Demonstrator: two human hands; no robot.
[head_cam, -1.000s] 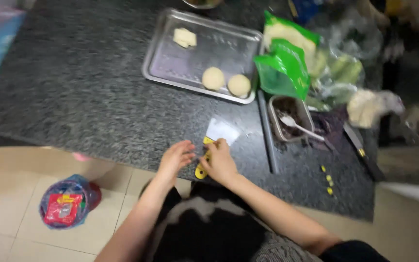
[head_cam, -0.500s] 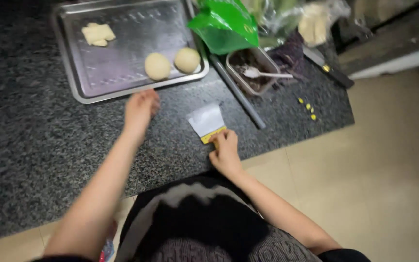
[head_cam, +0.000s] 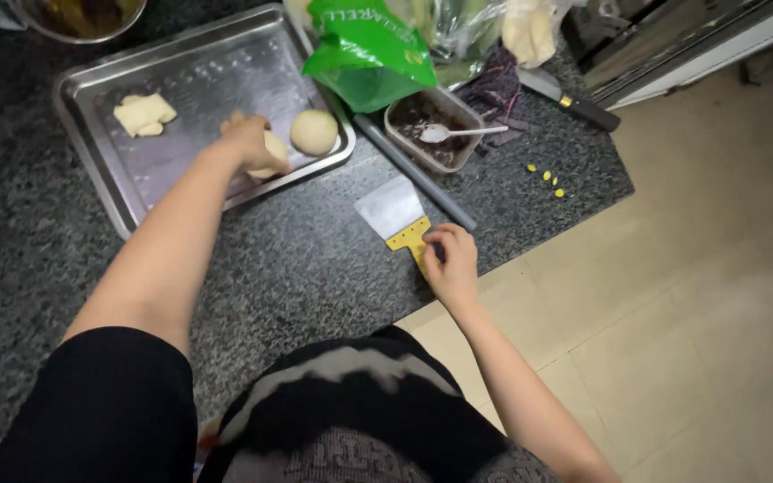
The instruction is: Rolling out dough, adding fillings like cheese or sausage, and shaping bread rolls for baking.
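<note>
My left hand [head_cam: 248, 143] reaches into the metal baking tray [head_cam: 91, 170] and closes over a round dough ball [head_cam: 275, 150]. A second dough ball [head_cam: 314, 131] sits just to its right, and a flattened folded piece of dough [head_cam: 144, 114] lies at the tray's far left. My right hand [head_cam: 450, 262] rests at the near edge of the dark granite counter [head_cam: 297, 259], fingers on the yellow handle of a metal scraper [head_cam: 393, 210] that lies flat on the stone.
A long grey rod [head_cam: 413, 172] lies beside the tray. Behind it are a plastic tub of dark filling with a white spoon [head_cam: 436, 132], a green plastic bag [head_cam: 364, 49], a knife [head_cam: 574, 100] and small yellow bits [head_cam: 546, 178]. Tiled floor lies to the right.
My left hand went from the counter's near edge up into the tray and onto a dough ball. The right hand stayed on the scraper handle. The view shifted right.
</note>
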